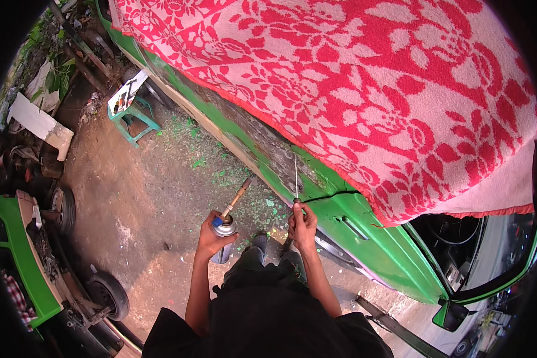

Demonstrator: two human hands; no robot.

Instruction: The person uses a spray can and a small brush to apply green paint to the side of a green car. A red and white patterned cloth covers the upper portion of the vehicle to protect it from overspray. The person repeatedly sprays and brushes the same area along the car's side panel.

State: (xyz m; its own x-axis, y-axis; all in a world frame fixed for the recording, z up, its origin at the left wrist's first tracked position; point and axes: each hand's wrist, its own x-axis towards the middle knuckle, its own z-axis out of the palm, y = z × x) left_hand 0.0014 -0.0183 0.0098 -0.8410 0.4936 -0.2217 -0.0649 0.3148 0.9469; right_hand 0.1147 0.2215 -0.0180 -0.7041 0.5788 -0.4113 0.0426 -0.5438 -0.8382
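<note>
My left hand point(212, 237) grips a silver gas canister with a blow torch head point(236, 203) and a blue knob, its nozzle angled up toward a green car's side. My right hand point(302, 224) is closed on the handle of a long thin metal tool point(296, 176), probably a screwdriver, held against or just over a scraped, dull grey-brown patch point(250, 134) in the green paint; I cannot tell whether it touches. A red and pink floral blanket point(376, 95) covers much of the car above the patch. The green door point(358, 250) is just right of my right hand.
A teal stool point(138, 122) with tools on a white board stands at the upper left. Green paint flakes point(194, 140) litter the ground. Another green vehicle point(27, 262) with loose wheels point(107, 292) is at left. The car's side mirror point(450, 313) juts out at lower right.
</note>
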